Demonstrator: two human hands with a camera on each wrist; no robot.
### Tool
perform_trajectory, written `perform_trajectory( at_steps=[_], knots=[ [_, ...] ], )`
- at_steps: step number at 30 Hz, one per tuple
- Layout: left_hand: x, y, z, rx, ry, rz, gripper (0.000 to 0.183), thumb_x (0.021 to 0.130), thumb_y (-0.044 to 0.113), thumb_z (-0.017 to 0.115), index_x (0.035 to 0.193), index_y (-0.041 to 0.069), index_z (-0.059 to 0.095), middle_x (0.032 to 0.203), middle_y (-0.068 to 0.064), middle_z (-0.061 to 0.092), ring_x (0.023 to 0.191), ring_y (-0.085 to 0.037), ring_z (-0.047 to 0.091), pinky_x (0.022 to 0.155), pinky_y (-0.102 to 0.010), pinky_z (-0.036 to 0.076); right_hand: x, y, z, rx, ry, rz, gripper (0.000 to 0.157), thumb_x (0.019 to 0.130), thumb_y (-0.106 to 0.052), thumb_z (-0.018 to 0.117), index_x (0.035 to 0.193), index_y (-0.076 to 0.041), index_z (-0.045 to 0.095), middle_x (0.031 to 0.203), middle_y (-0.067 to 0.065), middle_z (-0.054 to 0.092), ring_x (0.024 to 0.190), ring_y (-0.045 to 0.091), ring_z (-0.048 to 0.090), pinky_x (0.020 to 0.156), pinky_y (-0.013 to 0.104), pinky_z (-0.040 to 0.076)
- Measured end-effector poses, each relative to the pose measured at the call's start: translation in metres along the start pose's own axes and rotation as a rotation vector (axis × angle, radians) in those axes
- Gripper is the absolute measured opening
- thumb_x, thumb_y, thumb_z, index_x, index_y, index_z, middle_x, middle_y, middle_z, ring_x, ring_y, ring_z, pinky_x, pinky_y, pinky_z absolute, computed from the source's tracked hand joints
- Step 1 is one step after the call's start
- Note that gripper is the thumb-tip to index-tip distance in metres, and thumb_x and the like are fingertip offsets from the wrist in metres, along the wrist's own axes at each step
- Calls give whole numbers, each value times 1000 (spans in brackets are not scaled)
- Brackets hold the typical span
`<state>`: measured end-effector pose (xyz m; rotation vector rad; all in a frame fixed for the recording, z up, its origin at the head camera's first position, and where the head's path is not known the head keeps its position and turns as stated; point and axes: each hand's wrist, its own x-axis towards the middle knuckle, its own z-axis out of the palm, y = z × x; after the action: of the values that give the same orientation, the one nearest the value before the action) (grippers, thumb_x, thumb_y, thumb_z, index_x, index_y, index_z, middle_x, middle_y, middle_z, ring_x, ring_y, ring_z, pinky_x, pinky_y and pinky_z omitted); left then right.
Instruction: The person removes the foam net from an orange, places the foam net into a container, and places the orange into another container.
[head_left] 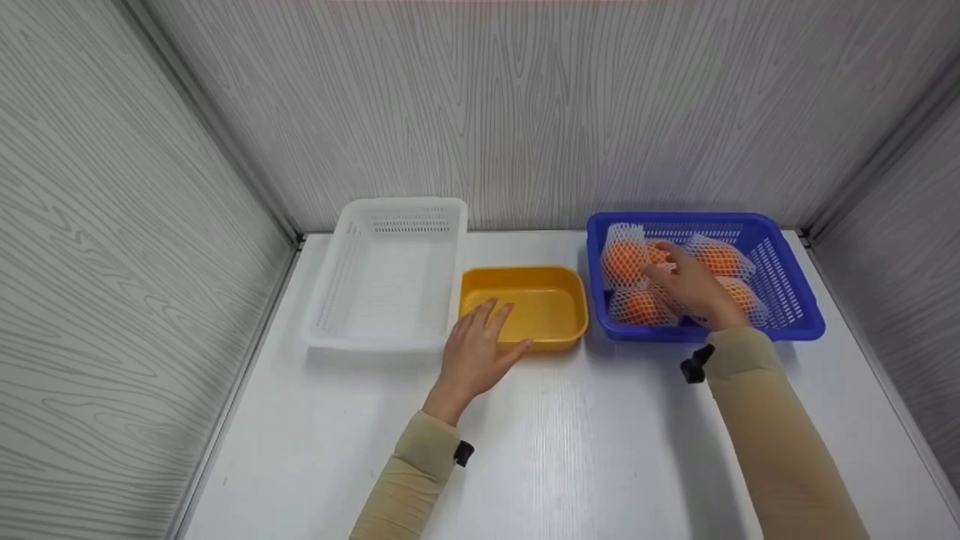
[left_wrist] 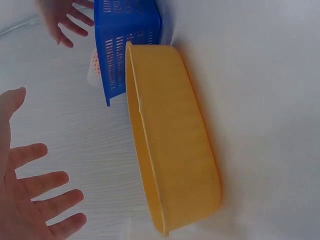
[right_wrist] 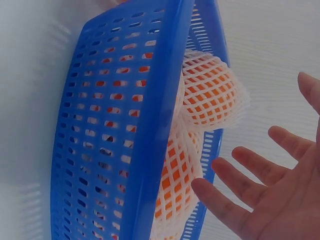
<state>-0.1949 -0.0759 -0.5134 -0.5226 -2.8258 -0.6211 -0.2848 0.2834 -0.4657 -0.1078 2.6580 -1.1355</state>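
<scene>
Fruit (head_left: 624, 260) lies in the blue basket (head_left: 796, 326) under my empty, spread right hand (head_left: 695, 287); I judge this a pick-up calling for a curled grip, my spread left hand (head_left: 474, 354) nearing nothing but the yellow box (head_left: 541, 304).

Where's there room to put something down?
Inside the white basket, or the table between the sleeves. The yellow bin is bare too, with the left hand by its near edge. The blue basket is crowded with netted fruit under the right hand, except its right end.
</scene>
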Motion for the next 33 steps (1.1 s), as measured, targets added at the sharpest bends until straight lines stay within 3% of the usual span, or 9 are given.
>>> perform_trajectory(
  at_steps=[7, 14, 17, 19, 22, 27, 33],
  knots=[
    [0, 13, 17, -10, 4, 54, 58, 96, 50, 57, 141, 14, 52, 144, -13, 48, 130, -30, 47, 108, -47, 36, 14, -2, 3, 39, -20, 31, 89, 91, -67, 50, 155, -12, 23, 153, 24, 27, 136, 45, 30, 104, 66, 28],
    [2, 25, 33, 9, 14, 126, 52, 95, 43, 61, 137, 13, 55, 139, -12, 52, 127, -27, 50, 106, -43, 39, 23, -1, 10, 61, -16, 49, 83, 96, -56, 53, 155, -6, 22, 153, 27, 25, 137, 46, 29, 105, 64, 28],
    [4, 30, 37, 11, 10, 148, 50, 94, 40, 64, 135, 13, 56, 138, -11, 53, 126, -27, 51, 106, -42, 38, 28, -3, 13, 97, -22, 64, 79, 98, -50, 53, 154, -4, 22, 152, 30, 25, 130, 44, 37, 104, 61, 33],
    [6, 34, 39, 15, 4, 166, 49, 94, 39, 65, 134, 13, 57, 138, -10, 53, 126, -26, 51, 107, -41, 38, 30, -4, 14, 145, -30, 96, 77, 99, -47, 52, 155, -5, 20, 151, 29, 26, 116, 40, 48, 98, 58, 40],
    [8, 40, 43, 14, -16, 194, 47, 94, 37, 65, 133, 13, 58, 138, -9, 54, 126, -25, 51, 107, -40, 37, 34, -5, 13, 209, -37, 155, 76, 100, -45, 52, 156, -7, 17, 150, 27, 28, 101, 32, 52, 92, 52, 44],
    [16, 48, 50, 22, -73, 253, 46, 95, 37, 64, 133, 13, 57, 139, -8, 52, 129, -23, 48, 108, -39, 36, 39, -7, 11, 228, -56, 201, 78, 100, -46, 51, 157, -9, 12, 150, 23, 32, 110, 35, 49, 99, 54, 40],
    [29, 55, 57, 91, -157, 311, 49, 95, 38, 63, 136, 11, 55, 143, -9, 49, 134, -23, 43, 111, -37, 32, 43, -8, 11, 225, -70, 217, 81, 100, -46, 52, 158, -10, 8, 154, 22, 26, 104, 36, 51, 103, 54, 37]
  ],
)
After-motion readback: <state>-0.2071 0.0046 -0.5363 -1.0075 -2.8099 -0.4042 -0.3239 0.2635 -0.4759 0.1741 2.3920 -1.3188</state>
